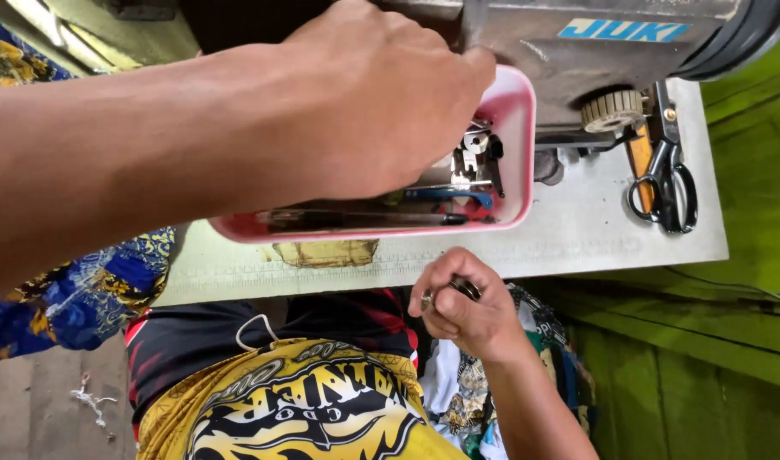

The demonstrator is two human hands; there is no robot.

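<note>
My left hand (373,94) reaches from the left into a pink plastic tray (519,128) on the sewing table. Its fingertips are down among small metal sewing-machine parts (473,158) and a blue-handled tool (450,196), hidden from me, so I cannot tell if they hold anything. My right hand (475,324) is below the table's near edge, over my lap. It is closed on a small dark metal part (463,288) with a silver end, pinched between thumb and fingers.
A grey sewing machine (594,43) stands behind the tray, with a cream ribbed knob (613,111). Black scissors (667,183) lie on the white table (577,234) at the right. Blue and yellow patterned fabric (83,298) hangs at the left. A green wall is at the right.
</note>
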